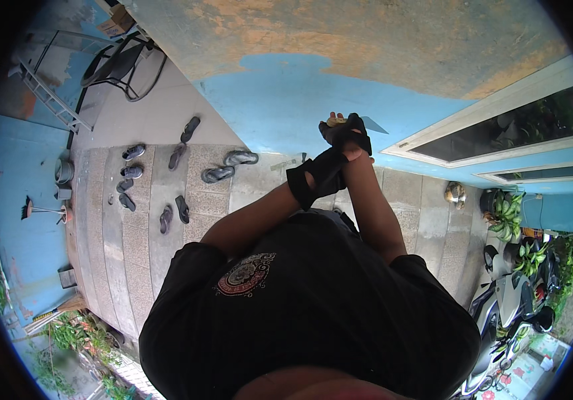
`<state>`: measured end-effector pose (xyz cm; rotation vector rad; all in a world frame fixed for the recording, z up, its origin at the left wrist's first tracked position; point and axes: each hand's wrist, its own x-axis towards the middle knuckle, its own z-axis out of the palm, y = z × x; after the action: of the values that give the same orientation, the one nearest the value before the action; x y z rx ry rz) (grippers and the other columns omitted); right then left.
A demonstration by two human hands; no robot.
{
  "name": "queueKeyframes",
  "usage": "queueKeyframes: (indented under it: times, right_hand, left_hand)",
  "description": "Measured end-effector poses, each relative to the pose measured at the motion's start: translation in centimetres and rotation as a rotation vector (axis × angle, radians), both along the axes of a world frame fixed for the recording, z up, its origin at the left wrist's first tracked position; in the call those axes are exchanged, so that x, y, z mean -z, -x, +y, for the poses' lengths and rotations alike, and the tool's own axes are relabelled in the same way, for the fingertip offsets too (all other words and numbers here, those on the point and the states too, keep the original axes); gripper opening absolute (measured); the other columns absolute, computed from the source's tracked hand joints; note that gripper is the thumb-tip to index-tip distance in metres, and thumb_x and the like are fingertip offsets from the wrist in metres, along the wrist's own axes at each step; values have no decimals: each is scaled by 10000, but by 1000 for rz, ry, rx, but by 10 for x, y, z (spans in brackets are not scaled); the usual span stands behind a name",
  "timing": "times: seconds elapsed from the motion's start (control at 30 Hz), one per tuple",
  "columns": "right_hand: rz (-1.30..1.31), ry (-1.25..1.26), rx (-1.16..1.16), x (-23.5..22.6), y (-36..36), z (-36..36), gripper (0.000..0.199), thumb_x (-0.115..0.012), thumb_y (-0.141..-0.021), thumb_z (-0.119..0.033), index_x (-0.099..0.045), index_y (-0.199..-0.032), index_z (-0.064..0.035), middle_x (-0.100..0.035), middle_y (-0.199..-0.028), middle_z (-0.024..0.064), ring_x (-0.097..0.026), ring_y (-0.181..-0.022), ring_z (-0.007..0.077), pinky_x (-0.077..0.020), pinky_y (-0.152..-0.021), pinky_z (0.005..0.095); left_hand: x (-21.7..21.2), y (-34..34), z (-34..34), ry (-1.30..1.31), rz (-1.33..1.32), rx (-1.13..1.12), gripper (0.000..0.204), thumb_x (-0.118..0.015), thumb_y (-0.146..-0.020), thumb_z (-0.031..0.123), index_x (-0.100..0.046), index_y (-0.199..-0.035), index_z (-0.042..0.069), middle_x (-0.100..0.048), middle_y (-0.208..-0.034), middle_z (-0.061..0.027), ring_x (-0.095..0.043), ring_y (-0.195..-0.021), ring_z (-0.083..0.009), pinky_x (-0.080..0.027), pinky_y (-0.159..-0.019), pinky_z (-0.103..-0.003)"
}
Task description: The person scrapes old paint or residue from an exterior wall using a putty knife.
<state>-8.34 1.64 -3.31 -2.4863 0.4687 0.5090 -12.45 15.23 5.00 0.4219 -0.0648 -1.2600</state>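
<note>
Head view: blue wall (280, 100), tiled floor (133, 233), scattered sandals (166, 180).

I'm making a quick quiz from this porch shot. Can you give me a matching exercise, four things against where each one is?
Things:
1. sandals
2. potted plants
3. ladder
4. broom

Places:
A. leaning at the upper left, by the chair
B. lying by the blue wall at the far left
C. scattered on the tiled floor, left of the arms
D. at the right, under the window

Pairs: 1-C, 2-D, 3-A, 4-B
</note>
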Motion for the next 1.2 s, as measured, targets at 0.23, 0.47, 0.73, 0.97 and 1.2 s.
queueKeyframes:
  times: [0.23,0.47,0.73,0.97,1.2]
  right_hand:
    - [-143,178,178,-28,-3,21,489,-474,-964,-430,-518,-1301,-80,-513,-1414,75,-434,-1334,205,-349,-1090,313]
    - [-200,-71,246,-29,-3,29,489,-501,-973,-372,-455,-1328,-38,-490,-1431,85,-420,-1346,208,-344,-1108,310]
    - [-226,-325,502,-88,8,35,533,-499,-983,-267,-309,-1416,-20,-431,-1450,104,-403,-1367,194,-361,-1107,319]
    - [-682,-1749,1119,-74,13,20,645,-509,-983,-208,-166,-1496,-22,-386,-1491,154,-447,-1347,235,-401,-1101,365]
    - [-501,-1722,364,-95,46,29,518,-560,-986,-255,-406,-1429,-35,-465,-1447,177,-477,-1318,294,-436,-1054,399]
  left_hand:
    - [-15,2,9,-115,-239,-131,529,-641,-931,209,-390,-1396,179,-545,-1290,-112,-552,-1211,-270,-457,-1018,-421]
    - [7,-10,11,-105,-409,-146,572,-667,-916,219,-415,-1422,131,-516,-1322,-66,-527,-1214,-190,-442,-995,-365]
    - [41,-43,31,37,-798,127,594,-691,-899,215,-397,-1401,100,-536,-1292,-82,-535,-1222,-222,-479,-986,-368]
    - [45,-50,44,8,-402,103,772,-685,-877,527,-379,-1417,67,-477,-1362,-95,-476,-1304,-220,-474,-993,-462]
    - [37,-72,24,-42,-609,-261,724,-563,-974,454,-276,-1509,60,-543,-1294,-108,-542,-1216,-218,-482,-962,-330]
